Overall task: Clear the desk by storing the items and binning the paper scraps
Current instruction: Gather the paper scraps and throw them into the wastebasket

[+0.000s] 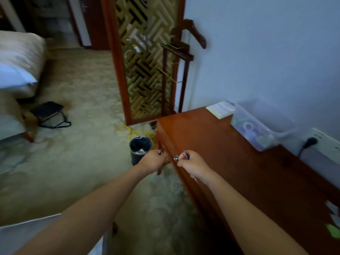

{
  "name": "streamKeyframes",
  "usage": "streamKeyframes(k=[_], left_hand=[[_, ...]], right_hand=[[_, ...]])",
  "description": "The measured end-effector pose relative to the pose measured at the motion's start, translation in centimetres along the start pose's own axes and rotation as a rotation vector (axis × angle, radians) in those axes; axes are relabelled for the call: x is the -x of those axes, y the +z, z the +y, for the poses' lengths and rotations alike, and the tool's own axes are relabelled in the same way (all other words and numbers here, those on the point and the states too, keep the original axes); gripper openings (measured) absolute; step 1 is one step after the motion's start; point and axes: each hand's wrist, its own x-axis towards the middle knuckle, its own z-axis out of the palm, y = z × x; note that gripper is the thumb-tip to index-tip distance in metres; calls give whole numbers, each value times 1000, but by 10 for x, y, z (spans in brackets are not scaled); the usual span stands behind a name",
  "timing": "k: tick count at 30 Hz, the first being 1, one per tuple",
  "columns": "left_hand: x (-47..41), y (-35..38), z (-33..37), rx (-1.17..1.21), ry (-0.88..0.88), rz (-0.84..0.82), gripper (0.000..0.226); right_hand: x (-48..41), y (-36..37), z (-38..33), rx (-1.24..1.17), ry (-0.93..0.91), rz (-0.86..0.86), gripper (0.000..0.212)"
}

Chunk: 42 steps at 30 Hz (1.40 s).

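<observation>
Thin scraps (185, 155) are pinched in the right hand (193, 166) and a sliver (160, 151) in the left hand (154, 160), at the desk's (220, 153) front edge. The bin (135, 158), at ten o'clock from the left hand, already holds crumpled paper. Loose scraps (333, 223) remain at four o'clock, and the clear box (266, 115) holds items. Probably about midway.

**Q:** Desk condition?
**A:** The desk (230, 159), of reddish-brown wood, stands against the wall. A clear box (261, 124) sits at its rear edge, contents blurred, with a white booklet (220, 109) just beside it.

**Q:** Scraps and bin?
**A:** Green and white paper scraps (333, 223) lie at the near end. The black bin (136, 159) stands upright on the carpet, with crumpled paper (141, 150) inside.

**Q:** Held items?
**A:** The left hand (154, 161) pinches a thin dark slip (160, 151). The right hand (193, 166) grips several thin slips (185, 154).
</observation>
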Motion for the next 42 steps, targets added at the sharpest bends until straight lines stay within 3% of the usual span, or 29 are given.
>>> streamKeyframes(k=[13,19,23,26,33,37,40,42], left_hand=[[-102,-134,-109,230,-192,136,34],[-223,-177,-135,258,-282,110,30],[-337,-199,-146,277,-357,64,26],[-408,-204,-154,322,-432,27,26],[-556,-175,-206,387,-612,-47,26],[-653,-136,-265,365,-689,-88,31],[-716,-101,-308,369,-744,-101,22],[-746,-77,-336,373,-798,-113,14]], right_hand=[[-172,128,-84,122,-92,-276,19],[-310,160,-97,114,-30,-332,18],[-422,174,-96,60,60,-261,28],[-484,180,-87,11,170,-259,18],[-607,219,-29,-64,408,-194,22],[-683,258,27,-50,481,-190,35],[-733,288,73,-25,518,-164,39],[-761,311,104,-11,527,-153,30]])
